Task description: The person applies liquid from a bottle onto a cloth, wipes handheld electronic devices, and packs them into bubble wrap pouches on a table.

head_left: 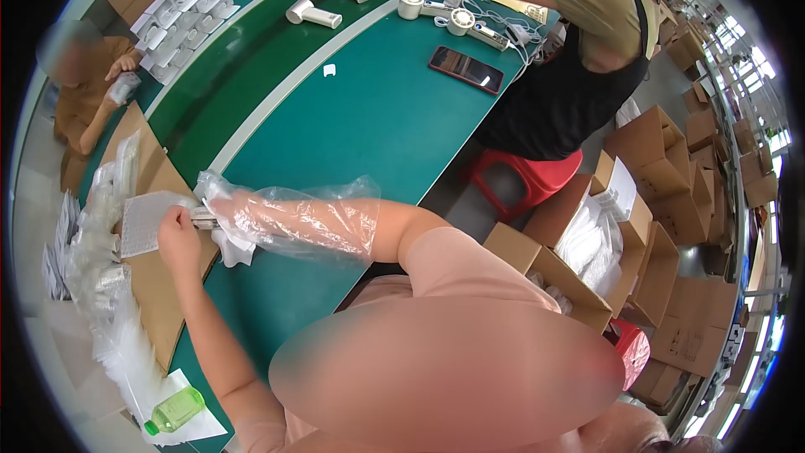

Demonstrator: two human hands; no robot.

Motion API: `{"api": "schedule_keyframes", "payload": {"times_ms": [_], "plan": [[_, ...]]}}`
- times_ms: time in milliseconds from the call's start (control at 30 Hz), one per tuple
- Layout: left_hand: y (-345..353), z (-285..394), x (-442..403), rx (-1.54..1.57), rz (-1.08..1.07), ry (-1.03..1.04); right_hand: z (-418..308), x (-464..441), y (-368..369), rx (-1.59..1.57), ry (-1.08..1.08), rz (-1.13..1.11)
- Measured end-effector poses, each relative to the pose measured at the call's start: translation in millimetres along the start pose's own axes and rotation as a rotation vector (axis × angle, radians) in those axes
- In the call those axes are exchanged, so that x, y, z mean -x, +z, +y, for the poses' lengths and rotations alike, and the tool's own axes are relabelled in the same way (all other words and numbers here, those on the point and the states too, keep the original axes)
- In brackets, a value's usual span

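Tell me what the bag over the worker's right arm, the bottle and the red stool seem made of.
Bag: thin, glossy clear plastic film; it wrinkles, glints and is see-through.
Bottle: probably smooth plastic, possibly glass; its green body looks translucent.
Stool: likely moulded plastic, given its even red colour and smooth sheen.

White handheld fans (314, 14) — six clearly distinguishable; smartphone (466, 69), one; small white piece (329, 70), one; green-capped bottle (178, 409), one; occupied red stool (537, 180), one; wearer's hands (179, 239), two; other people (570, 92), three, one mostly cut off by the frame edge. Cardboard cartons (646, 147) — many, overlapping too closely for an exact count.
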State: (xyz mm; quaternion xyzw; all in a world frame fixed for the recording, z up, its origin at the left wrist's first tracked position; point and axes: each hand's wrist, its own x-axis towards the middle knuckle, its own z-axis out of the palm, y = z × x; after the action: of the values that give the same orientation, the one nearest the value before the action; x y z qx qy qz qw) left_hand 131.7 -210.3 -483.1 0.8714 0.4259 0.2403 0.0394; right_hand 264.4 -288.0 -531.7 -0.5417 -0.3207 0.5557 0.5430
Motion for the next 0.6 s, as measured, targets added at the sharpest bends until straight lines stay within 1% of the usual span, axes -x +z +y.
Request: {"api": "schedule_keyframes", "payload": {"times_ms": [67, 133, 200, 233, 267, 300, 333, 367, 400, 433, 467, 500, 533, 567, 600], "plan": [[8, -2, 3, 0.093, -0.035, 0.023, -2, 1, 0, 0.02, -0.018, 0.033], [16, -1, 9, 0.067, -0.03, 0.055, -1, 5, -2, 0.041, -0.03, 0.067], [13, -7, 8, 0.036, -0.018, 0.085, -2, 5, -2, 0.381, -0.238, 0.137], [9, -20, 1, 0.166, 0.016, -0.001, 8, -5, -4, 0.596, -0.483, 0.085], [5, -35, -6, 0.295, 0.047, -0.089, 9, -4, -2, 0.593, -0.485, 0.08], [4, -44, -13, 0.43, 0.116, -0.155, 11, 0, 1, 0.71, -0.586, 0.064], [7, -49, -14, 0.422, 0.112, -0.164, 14, 4, 4, 0.824, -0.686, 0.045], [6, -45, -14, 0.381, 0.096, -0.068, 11, 10, 7, 0.814, -0.682, 0.034], [3, -37, -11, 0.338, 0.079, 0.029, 3, 16, 9, 0.726, -0.66, 0.067], [2, -26, -3, 0.327, 0.076, 0.022, -2, 17, 9, 0.639, -0.638, 0.102], [3, -6, 8, 0.286, 0.015, 0.058, -2, 9, 8, 0.63, -0.638, 0.096], [4, 6, 15, 0.246, -0.046, 0.098, -2, -1, 3, 0.402, -0.395, 0.152], [6, 8, 18, 0.242, -0.048, 0.1, -1, -10, -1, 0.175, -0.152, 0.206], [10, 10, 22, 0.287, -0.049, 0.078, -6, -9, -4, 0.17, -0.152, 0.208], [13, 10, 25, 0.334, -0.053, 0.056, -9, -6, -8, 0.291, -0.215, 0.231]]}}
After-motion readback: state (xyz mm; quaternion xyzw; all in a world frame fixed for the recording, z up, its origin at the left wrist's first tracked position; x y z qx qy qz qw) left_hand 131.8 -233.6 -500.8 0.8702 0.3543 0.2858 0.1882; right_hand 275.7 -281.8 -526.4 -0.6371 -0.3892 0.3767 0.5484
